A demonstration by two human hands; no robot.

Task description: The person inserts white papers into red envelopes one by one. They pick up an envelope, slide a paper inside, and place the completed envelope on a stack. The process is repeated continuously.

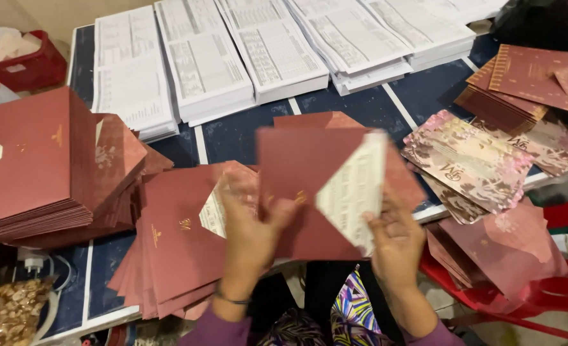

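Note:
Both hands hold up one maroon envelope (pixel 300 173) with its flap open, above the table's near edge. My left hand (pixel 252 234) grips its lower left corner. A white printed sheet (pixel 354 186) lies folded in the envelope's mouth, and my right hand (pixel 396 240) pinches the sheet's lower edge against the envelope. The envelope and sheet are blurred. Just left of my left hand lies a fanned pile of filled maroon envelopes (pixel 175 250).
A tall stack of maroon envelopes (pixel 34 166) stands at the left. Stacks of white printed sheets (pixel 271 51) line the far side of the blue table (pixel 239 134). Floral cards (pixel 470 160) and more maroon envelopes (pixel 521 77) lie to the right. A red chair (pixel 553 288) holds envelopes.

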